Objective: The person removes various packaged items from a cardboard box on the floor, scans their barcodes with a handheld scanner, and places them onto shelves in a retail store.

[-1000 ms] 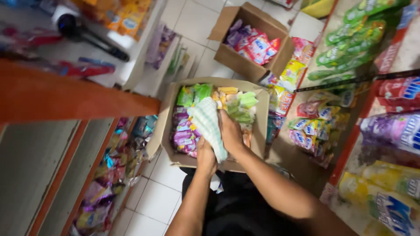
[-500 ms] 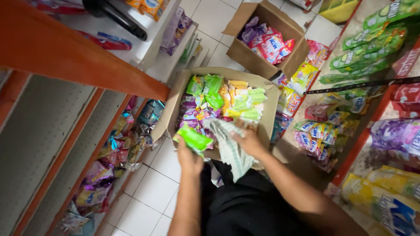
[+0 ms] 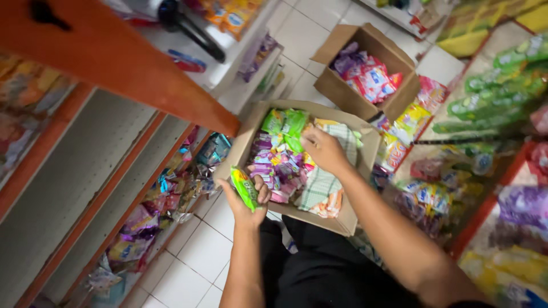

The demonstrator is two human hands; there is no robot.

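I see white floor tiles (image 3: 205,251), orange-edged shelves (image 3: 114,188) left, stocked racks (image 3: 491,114) right, a second carton (image 3: 365,71) beyond.

The checked cloth (image 3: 322,182) hides the packets beneath it, and the right-hand shelves (image 3: 502,131) blur past telling

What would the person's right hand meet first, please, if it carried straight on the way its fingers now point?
Probably the green snack packets at the far end of the cardboard box: the right hand points that way over the checked cloth, though depth is unclear.
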